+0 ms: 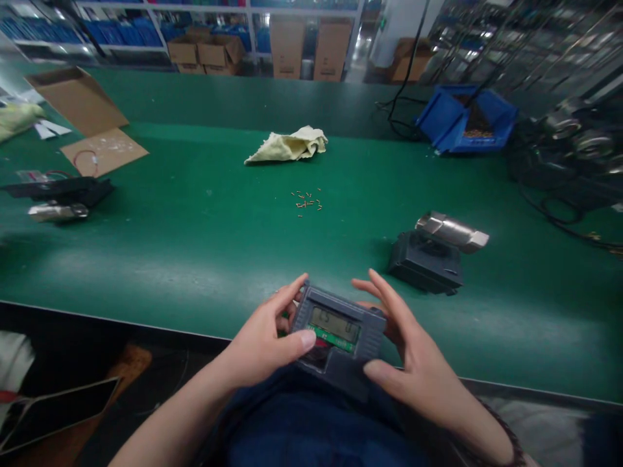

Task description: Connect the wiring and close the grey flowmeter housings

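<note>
A dark grey meter housing (348, 363) with a small LCD (335, 323) and a strip of green circuit board tilts toward me at the table's front edge. My left hand (270, 337) grips its left side, thumb on the front below the display and fingers around the edge. At the right side is my right hand (409, 357), its thumb on the lower right corner; some fingers go behind the housing while others stretch out above it. Beyond the housing, several small copper-coloured screws (306, 202) lie scattered on the green table (204, 240).
To the right stands a dark box with a metal pipe fitting (450, 232) on top. A similar unit (58, 194) and open cardboard (92, 117) are at left. A cream cloth (289, 146) lies behind the screws. A blue bin (448, 123) and cables occupy the back right.
</note>
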Action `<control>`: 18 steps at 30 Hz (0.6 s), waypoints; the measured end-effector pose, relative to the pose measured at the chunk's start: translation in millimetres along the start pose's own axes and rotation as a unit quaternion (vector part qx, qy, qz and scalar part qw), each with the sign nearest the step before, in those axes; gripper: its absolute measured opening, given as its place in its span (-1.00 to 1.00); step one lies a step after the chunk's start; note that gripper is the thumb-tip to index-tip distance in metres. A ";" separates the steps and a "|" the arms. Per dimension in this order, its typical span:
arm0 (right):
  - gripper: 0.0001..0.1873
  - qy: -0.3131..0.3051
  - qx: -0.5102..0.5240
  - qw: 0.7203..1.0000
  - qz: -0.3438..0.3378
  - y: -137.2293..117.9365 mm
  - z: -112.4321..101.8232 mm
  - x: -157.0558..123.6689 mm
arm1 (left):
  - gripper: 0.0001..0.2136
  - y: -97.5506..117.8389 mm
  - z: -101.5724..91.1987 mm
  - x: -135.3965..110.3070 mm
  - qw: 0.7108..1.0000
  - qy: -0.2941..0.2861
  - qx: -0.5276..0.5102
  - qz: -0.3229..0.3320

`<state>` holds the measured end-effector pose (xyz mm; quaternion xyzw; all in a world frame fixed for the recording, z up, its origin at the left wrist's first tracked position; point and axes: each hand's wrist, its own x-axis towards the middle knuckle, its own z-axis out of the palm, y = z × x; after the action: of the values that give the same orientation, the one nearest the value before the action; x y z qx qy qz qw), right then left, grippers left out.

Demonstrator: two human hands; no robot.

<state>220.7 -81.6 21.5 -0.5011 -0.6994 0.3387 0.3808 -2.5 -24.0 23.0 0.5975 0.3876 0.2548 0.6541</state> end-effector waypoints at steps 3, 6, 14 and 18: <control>-0.34 -0.054 0.111 0.991 0.059 0.7 4.1 8.3 | -0.18 -9.7 -0.3 -9.5 0.991 0.043 0.104 0.070; -0.40 -0.032 0.026 0.999 0.028 -4.5 4.0 13.2 | -0.23 -10.9 -2.1 -11.8 0.957 0.067 0.231 0.164; -0.46 0.060 -0.227 0.939 -0.252 29.2 6.3 23.6 | -0.59 -28.2 -3.0 16.9 0.830 0.159 0.392 0.364; -0.41 0.090 -0.303 0.903 -0.290 45.8 15.4 17.5 | -0.58 -44.3 1.0 15.0 0.775 0.159 0.458 0.407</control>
<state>223.9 -54.0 -21.7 -0.3960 -0.8452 -0.0614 0.3536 1.1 -19.5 -23.4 0.8793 0.2779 0.3809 0.0678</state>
